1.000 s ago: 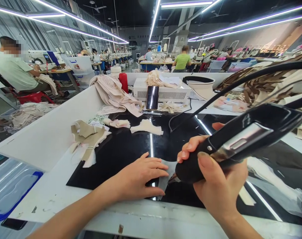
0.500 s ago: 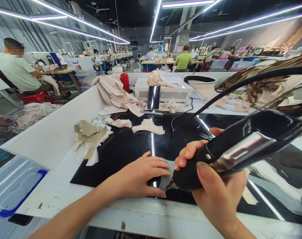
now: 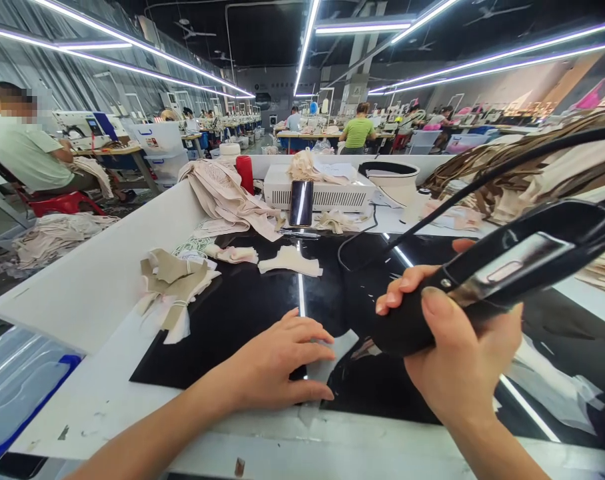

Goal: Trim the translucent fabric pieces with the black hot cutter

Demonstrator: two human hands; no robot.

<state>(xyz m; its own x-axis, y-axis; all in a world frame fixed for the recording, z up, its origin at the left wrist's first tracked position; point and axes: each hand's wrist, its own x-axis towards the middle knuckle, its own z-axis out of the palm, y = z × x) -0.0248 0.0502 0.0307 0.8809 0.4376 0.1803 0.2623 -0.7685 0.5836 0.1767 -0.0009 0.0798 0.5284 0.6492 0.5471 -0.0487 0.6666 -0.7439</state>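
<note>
My right hand (image 3: 465,350) is wrapped around a black corded power tool (image 3: 475,273) with a silver plate on its side. Its small metal tip (image 3: 366,349) points down-left, just right of a thin translucent grey-white sheet (image 3: 340,348) and apart from it. My left hand (image 3: 282,360) lies over the sheet's left part with fingers spread, covering some of it. The sheet rests on a glossy black mat (image 3: 222,353) and its lower end hangs over the mat's front edge.
Cream fabric pieces (image 3: 291,261) and a tied olive bundle (image 3: 177,287) lie behind. A phone (image 3: 301,203) leans on a white vented box (image 3: 340,197). The tool's black cable (image 3: 422,213) arcs rightward. More translucent scraps (image 3: 557,387) lie right. A person (image 3: 30,150) sits at far left.
My right hand has drawn the power tool up and right, off the translucent sheet, so its upper right corner now shows. My left hand stays on the sheet. The camera view has shifted slightly.
</note>
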